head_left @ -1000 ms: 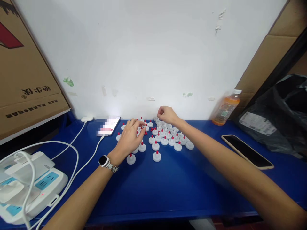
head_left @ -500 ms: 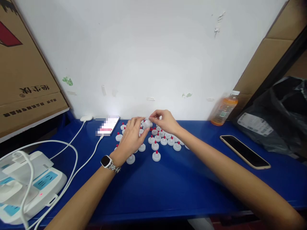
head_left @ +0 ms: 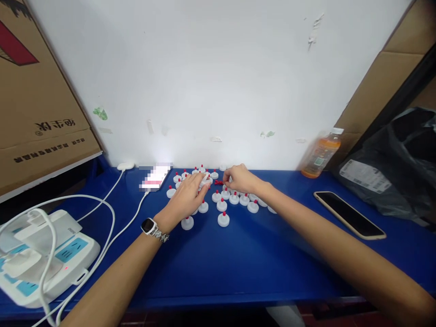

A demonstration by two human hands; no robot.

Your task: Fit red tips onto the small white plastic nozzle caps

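Both forearms reach forward over the blue table [head_left: 238, 259]. Left hand [head_left: 185, 200], wristwatch [head_left: 149, 225] at the wrist, lies palm down, fingers [head_left: 200, 180] extended and touching a small white round plastic cap [head_left: 205, 179] at the cluster's far side. Right hand [head_left: 240, 178] is curled, fingertips pinched together just above the red-tipped white caps [head_left: 223, 220]; what it pinches cannot be told. Loose red tips [head_left: 218, 182] lie between the hands.

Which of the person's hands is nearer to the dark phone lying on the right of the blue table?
The right. The right hand sits among the white caps, well left of the dark phone; the left hand lies farther left still, beyond the caps.
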